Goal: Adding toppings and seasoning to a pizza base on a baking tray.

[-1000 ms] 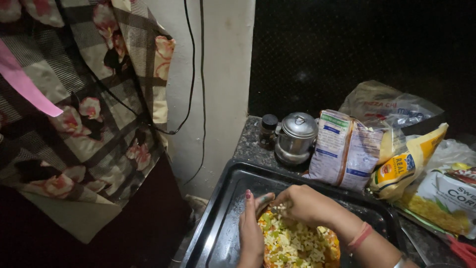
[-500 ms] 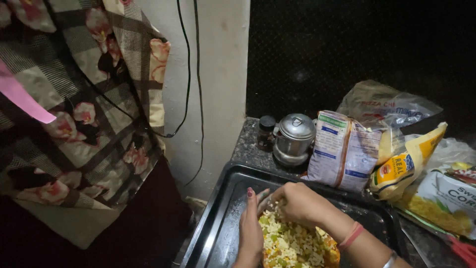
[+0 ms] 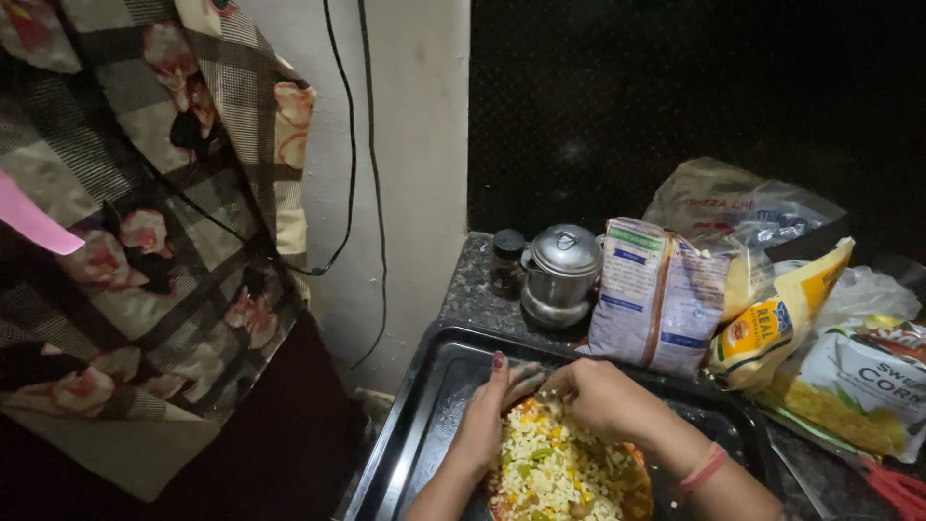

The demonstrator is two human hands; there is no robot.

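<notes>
A round pizza [image 3: 558,475] covered in shredded cheese and bits of vegetable lies in a black baking tray [image 3: 432,413] at the bottom of the head view. My left hand [image 3: 494,413] rests along the pizza's left edge, fingers together, thumb pointing up. My right hand [image 3: 606,396] is curled over the pizza's far edge, fingertips touching the topping near my left hand. A pink band circles my right wrist [image 3: 704,468]. Whether the right fingers pinch any cheese I cannot tell.
Behind the tray stand a small dark jar [image 3: 505,260], a lidded steel pot [image 3: 562,275] and a white-blue packet [image 3: 656,294]. To the right lie a yellow cheese packet [image 3: 776,318], a corn bag [image 3: 858,386] and clear plastic bags [image 3: 738,207]. Floral cloth [image 3: 145,241] hangs at left.
My hands stay on the pizza's far edge while the right hand shifts slightly left toward the left hand. The camera has tilted a little, bringing the tray higher in view.
</notes>
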